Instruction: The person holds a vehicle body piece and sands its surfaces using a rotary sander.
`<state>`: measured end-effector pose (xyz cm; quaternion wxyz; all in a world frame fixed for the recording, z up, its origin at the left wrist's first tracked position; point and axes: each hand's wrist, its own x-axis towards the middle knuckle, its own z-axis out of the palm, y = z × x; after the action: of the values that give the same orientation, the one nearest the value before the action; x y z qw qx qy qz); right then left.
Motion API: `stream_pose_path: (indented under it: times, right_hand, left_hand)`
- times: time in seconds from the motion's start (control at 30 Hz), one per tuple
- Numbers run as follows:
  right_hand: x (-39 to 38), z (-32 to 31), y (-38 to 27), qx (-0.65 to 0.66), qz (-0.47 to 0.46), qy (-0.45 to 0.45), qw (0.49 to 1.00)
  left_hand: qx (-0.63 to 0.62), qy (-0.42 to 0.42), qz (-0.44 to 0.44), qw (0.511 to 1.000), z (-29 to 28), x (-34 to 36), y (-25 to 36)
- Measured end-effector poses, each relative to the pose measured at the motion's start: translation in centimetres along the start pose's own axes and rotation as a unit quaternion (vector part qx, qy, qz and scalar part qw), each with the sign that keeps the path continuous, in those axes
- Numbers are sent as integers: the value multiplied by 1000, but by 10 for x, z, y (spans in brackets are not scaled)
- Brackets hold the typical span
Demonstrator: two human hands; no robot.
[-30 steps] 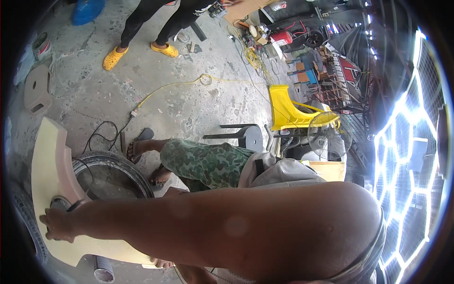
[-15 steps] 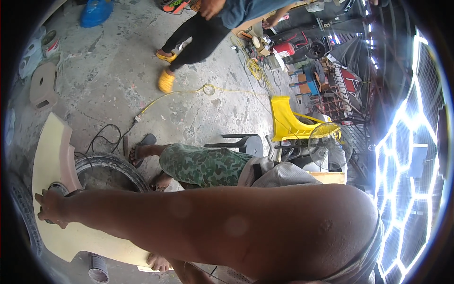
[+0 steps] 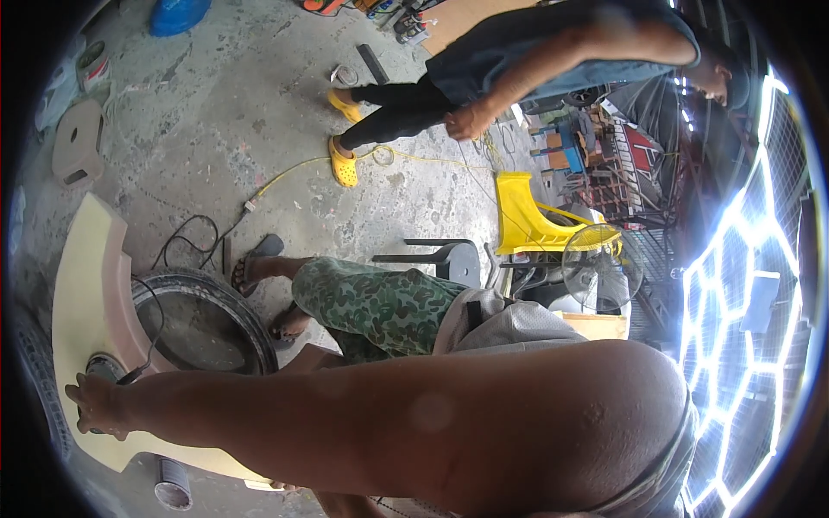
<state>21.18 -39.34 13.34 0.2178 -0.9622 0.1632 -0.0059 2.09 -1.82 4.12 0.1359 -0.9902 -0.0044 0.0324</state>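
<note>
My right hand (image 3: pixel 99 404) is wrapped over a dark round sander (image 3: pixel 105 367), its fingers spread on top. The sander sits on the face of a pale cream curved panel (image 3: pixel 82 276), and a black cord runs from it. My right arm stretches across the lower half of the view and hides part of the panel. Only a sliver of my left hand (image 3: pixel 281 486) shows at the panel's lower edge, below the right forearm. Its fingers are mostly hidden.
A dusty black tyre-like ring (image 3: pixel 203 289) lies beside the panel, and a can (image 3: pixel 173 485) stands below it. A co-worker (image 3: pixel 527 78) in yellow clogs stands at the top. A yellow cable (image 3: pixel 289 176) crosses the floor. A fan (image 3: pixel 602 268) and a yellow panel (image 3: pixel 516 216) are at right.
The sander and my right hand have moved slightly down and right on the panel. My left hand is more hidden. The co-worker has stepped to the right and come further into view.
</note>
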Motion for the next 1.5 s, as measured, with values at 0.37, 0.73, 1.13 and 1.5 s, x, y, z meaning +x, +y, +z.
stream_pose_path:
  times: [0.37, 0.73, 1.13, 1.5]
  right_hand:
    - [0, 9, 12, 28, 35, 112, 993]
    - [17, 14, -4, 62, 22, 123, 990]
    - [5, 23, -38, 38, -68, 129, 989]
    - [-13, -45, -25, 240, 10, -52, 969]
  left_hand:
    - [-13, -16, 25, 999, 28, -4, 10]
    - [10, -21, 64, 998, 33, -5, 2]
    - [57, -81, -1, 995, 49, -10, -15]
    - [-177, -27, -292, 939, -9, -13, 0]
